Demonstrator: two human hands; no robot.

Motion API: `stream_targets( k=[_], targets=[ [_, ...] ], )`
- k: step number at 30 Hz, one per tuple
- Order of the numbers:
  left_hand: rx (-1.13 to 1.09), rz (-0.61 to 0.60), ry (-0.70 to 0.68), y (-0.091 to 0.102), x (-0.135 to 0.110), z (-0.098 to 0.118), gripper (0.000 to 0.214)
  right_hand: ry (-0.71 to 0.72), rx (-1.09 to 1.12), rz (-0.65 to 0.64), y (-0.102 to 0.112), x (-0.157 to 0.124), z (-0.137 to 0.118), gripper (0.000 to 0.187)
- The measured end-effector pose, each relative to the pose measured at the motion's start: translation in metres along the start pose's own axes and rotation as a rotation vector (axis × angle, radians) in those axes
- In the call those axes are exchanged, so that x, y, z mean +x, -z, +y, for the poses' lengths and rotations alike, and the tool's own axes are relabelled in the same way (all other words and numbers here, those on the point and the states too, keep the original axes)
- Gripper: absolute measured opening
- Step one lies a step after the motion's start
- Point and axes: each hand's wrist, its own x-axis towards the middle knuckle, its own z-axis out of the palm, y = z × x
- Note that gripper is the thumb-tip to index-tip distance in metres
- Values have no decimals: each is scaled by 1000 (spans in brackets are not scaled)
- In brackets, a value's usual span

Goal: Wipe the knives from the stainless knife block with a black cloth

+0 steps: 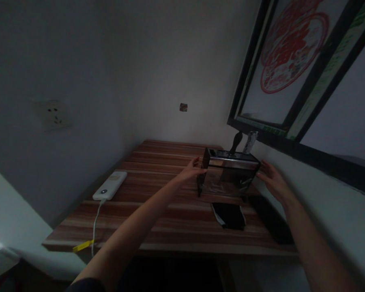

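Note:
A shiny metal box-shaped holder [228, 174] stands on the wooden table [158, 219], toward its back right. A dark handle [236, 142] and a pale handle [251, 142] stick up from its top. My left hand [192, 170] rests against the holder's left side with fingers stretched out. My right hand [272, 180] lies against its right side, fingers extended too. Both hands press the holder between them. The room is dim.
A white power bank [110, 185] with a white cable [95, 227] lies at the table's left. A black flat object [229, 215] lies in front of the holder. A wall socket [53, 115] is on the left wall. A framed window [304, 81] with a red paper cutout is on the right.

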Motion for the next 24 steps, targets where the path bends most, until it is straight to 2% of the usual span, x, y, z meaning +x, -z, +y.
stream_targets(
  k=[3,6,14,24],
  targets=[
    [57,-62,11,-1,12,2,97,-143,47,-275,6,7,1,61],
    [62,-102,-9,-3,23,2,101,-234,83,-393,9,13,1,55],
    [64,-161,-107,-6,41,1,83,-285,143,-403,14,31,9,51],
    [65,-146,-125,-9,42,-1,81,-280,147,-319,6,32,18,45]
  ],
)
